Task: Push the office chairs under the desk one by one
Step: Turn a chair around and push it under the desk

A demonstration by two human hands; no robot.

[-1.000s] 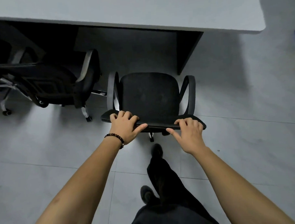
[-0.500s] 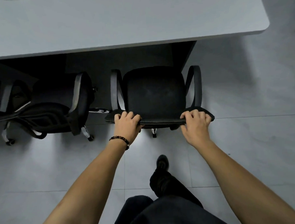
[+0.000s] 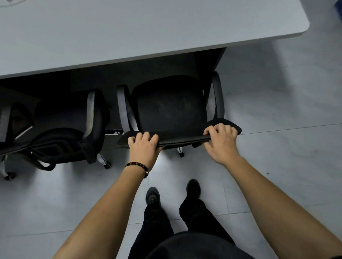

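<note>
The office chair [image 3: 171,109] is being held by its backrest [image 3: 178,139]. The left hand [image 3: 143,148] and the right hand [image 3: 221,144] are each curling their fingers over the top edge, thumbs tucking underneath, one hand near each end. The trouble is likely starting right at that grip: if one hand is pushing harder than the other, the chair may be swivelling instead of rolling straight. Just beyond the right hand, the right armrest [image 3: 218,96] is running close beside the table's dark side panel [image 3: 210,63] and could be catching on it. Beyond the left hand, the left armrest [image 3: 124,108] is sitting near the second chair [image 3: 69,145], so the two could be knocking together or tangling their wheeled legs on the floor [image 3: 285,163]. Whether the armrests are clearing the underside of the table [image 3: 142,32] is not something this view is showing. The chair itself is lying straight ahead of both hands, its seat stretching away from them, with its far end reaching roughly to the table's near edge, so it seems to be only partly under.
</note>
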